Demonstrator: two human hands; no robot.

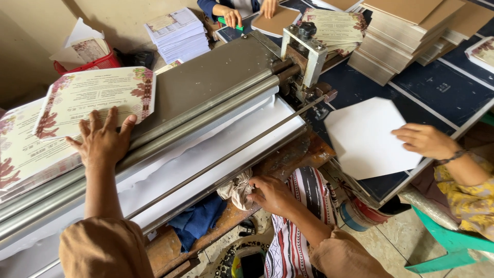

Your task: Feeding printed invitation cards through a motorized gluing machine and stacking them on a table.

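My left hand [103,139] lies flat with fingers spread on the lower edge of a printed floral card [95,98], touching the long steel rollers [206,110] of a bench machine. More such cards [20,154] are stacked under it at the left. My right hand [270,195] is low at the machine's front, fingers curled around a crumpled pale rag [234,190] at the edge of the wooden bench [293,154]. A white-coated tray [216,149] with a thin rod [247,144] across it runs between my hands.
A co-worker's hand [424,140] rests on a white hexagonal sheet [365,136] on the dark table at right. Brown board stacks [406,31] and a paper stack [177,33] stand at the back. Another person's hands [231,15] work at the top. A green chair [442,242] stands bottom right.
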